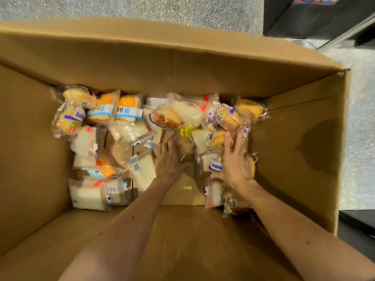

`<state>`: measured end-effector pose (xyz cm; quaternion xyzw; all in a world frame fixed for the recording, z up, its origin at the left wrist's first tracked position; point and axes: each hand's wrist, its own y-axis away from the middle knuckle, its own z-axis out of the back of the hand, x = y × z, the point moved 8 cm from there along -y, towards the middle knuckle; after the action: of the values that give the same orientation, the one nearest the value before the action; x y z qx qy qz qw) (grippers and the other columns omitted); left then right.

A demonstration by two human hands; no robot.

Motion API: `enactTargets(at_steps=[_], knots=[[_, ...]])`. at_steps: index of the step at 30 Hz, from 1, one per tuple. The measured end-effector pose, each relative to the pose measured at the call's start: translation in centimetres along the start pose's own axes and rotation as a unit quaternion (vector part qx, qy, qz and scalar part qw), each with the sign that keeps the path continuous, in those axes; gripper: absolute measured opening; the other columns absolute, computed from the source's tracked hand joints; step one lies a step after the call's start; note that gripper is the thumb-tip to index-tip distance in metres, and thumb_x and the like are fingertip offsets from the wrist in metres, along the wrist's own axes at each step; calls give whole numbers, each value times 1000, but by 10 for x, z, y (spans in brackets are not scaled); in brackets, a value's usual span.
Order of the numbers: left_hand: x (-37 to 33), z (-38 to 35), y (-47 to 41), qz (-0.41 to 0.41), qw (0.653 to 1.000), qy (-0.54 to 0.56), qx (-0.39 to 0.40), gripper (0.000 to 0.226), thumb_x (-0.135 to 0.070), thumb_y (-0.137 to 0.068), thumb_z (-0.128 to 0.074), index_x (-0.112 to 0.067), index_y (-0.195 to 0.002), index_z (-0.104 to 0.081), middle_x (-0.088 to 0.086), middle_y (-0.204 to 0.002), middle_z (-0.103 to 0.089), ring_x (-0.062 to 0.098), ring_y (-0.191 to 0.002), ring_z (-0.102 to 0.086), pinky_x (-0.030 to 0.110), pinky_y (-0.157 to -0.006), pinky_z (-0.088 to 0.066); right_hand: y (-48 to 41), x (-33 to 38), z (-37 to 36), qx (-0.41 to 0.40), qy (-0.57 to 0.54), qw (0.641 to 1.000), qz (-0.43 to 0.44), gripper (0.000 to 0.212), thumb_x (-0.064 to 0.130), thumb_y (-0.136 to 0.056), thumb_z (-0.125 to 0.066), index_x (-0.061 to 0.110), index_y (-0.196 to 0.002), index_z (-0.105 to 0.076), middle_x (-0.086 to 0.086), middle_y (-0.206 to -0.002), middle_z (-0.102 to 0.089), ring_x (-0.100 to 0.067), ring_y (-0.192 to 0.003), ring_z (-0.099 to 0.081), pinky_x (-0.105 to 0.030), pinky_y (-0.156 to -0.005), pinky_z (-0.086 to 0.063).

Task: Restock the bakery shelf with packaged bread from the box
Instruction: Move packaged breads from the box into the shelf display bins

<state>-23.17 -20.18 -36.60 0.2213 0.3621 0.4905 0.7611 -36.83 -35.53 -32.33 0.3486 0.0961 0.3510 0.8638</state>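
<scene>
Left hand (169, 157): palm down, fingers straight, laid on a wrapped bun (185, 148) mid-box, gripping nothing.
Right hand (236, 163): fingers splayed wide, resting over round bun packets (220, 139) near the right wall.
Cardboard box (304, 142): tall walls all round; packaged bread (89, 195) strewn across the bottom; bare cardboard patch (182, 191) between the wrists.

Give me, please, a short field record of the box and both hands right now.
container: open cardboard box on a speckled floor
contents: packaged bread, buns and white slices jumbled on the bottom
left hand: fingers straight, touching a packet mid-box
right hand: fingers spread over a bun packet
shelf: not in view
</scene>
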Motion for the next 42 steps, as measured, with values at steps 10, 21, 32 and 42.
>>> enactTargets(at_steps=[10,21,32,42], knots=[[20,-2,23,45,987,141,57,92,-41,-70,-86,-11,-140,-34,14,-131,-47,35,-124,-46,44,-102,-45,26,3,17,-29,-120,992,4,99,41,-72,-85,16,-146,-25,-13,-157,-10,-34,-133,-45,-51,-112,-33],[-28,30,78,119,768,561,285,55,-41,-77,-79,-17,-125,-64,12,-111,-65,30,-99,-61,57,-96,-50,85,27,37,-20,-90,987,130,90,54,-80,-73,22,-151,-28,-2,-162,3,-31,-145,-29,-49,-117,-26],[-61,145,170,12,700,614,364,66,-27,-43,-99,-15,-102,-73,14,-117,-69,42,-117,-61,50,-98,-49,180,87,121,-102,-102,959,244,90,58,-80,-69,20,-151,-29,6,-158,4,-32,-138,-36,-50,-110,-40],[-107,200,334,-170,718,528,420,66,-23,-38,-97,-11,-99,-74,15,-109,-70,39,-116,-61,50,-105,-44,384,85,187,-355,-185,887,229,87,63,-69,-64,38,-144,-26,8,-152,-15,-33,-119,-55,-46,-99,-51]])
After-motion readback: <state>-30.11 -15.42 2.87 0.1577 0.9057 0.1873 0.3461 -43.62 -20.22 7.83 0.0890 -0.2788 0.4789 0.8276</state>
